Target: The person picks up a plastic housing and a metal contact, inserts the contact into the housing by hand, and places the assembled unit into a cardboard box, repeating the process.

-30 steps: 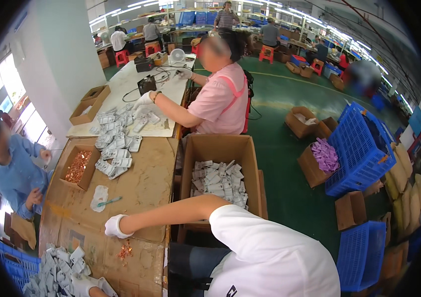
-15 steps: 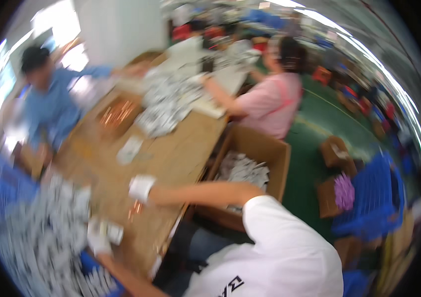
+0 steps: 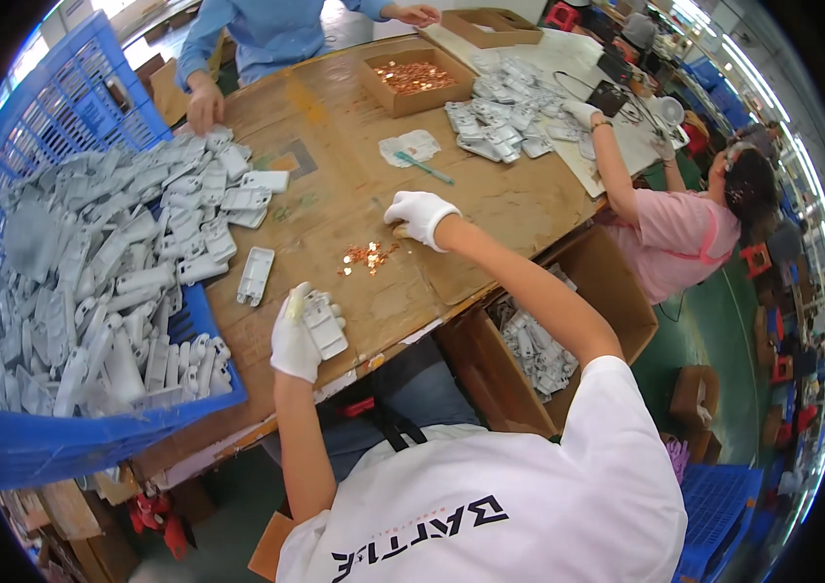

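Observation:
My left hand (image 3: 296,335), in a white glove, is closed around a pale grey plastic casing (image 3: 324,325) above the table's near edge. My right hand (image 3: 420,218), also gloved, is up and to the right of a small heap of copper-coloured discs (image 3: 370,257). Its fingers are curled with the tips together; whatever they may pinch is too small to make out. Another casing (image 3: 256,276) lies on the table beyond my left hand. To the left, a blue plastic basket (image 3: 131,432) is heaped with similar loose casings (image 3: 106,277).
A carton of copper-coloured pieces (image 3: 388,98) stands at the back beside piled casings (image 3: 505,121). A teal pen (image 3: 427,169) lies by a white sheet (image 3: 407,146). An open box (image 3: 640,330) of casings is below the right edge. Two co-workers are across and to the right.
The view has swung to the left and become sharp, so the basket shows more fully. My left hand still holds a casing. The co-worker in blue now has a hand at the basket's heap.

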### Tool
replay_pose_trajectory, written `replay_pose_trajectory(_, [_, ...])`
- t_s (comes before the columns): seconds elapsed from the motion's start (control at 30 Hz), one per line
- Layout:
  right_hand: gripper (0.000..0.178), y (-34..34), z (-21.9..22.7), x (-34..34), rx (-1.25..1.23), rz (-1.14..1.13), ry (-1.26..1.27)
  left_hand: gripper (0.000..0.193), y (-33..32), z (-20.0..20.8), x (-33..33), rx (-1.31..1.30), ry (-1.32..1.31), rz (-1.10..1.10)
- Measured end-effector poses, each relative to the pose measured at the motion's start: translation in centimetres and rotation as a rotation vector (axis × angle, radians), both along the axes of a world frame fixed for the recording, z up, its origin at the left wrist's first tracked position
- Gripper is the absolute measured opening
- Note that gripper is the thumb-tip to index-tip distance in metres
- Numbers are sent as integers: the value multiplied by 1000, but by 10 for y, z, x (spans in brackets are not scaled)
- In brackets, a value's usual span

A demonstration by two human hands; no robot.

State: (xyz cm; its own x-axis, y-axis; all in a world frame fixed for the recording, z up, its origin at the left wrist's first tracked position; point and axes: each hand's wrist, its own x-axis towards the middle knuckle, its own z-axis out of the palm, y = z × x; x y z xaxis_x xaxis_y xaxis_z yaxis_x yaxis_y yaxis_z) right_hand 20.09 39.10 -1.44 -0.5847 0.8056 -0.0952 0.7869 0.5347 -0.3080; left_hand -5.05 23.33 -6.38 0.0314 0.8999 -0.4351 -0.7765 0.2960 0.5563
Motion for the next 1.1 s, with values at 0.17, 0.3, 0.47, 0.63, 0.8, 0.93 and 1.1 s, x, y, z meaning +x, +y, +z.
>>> replay_pose_trajectory(0.17, [22,-8,23,-9,64,-21,-378,42,11,-37,-2,222,241,-15])
replay_pose_trajectory(0.3, [16,-19,33,-28,10,35,-371,60,3,-24,-3,253,240,-193])
replay_pose_trajectory(0.47, [18,-14,7,-29,32,22,-257,59,-7,-24,7,330,552,-162])
replay_pose_trajectory(0.63, [19,-16,3,-16,94,-24,-218,42,-6,-13,20,273,630,-157])
replay_pose_trajectory(0.8, [17,-26,-4,-32,140,-204,-114,35,1,-30,19,343,870,-52])
replay_pose_trajectory(0.93, [20,-24,6,-42,79,-263,-178,34,-2,-14,30,339,917,-22])
replay_pose_trajectory(1.1, [25,-15,21,-32,-44,-250,-85,34,-8,-6,35,314,1078,-2])
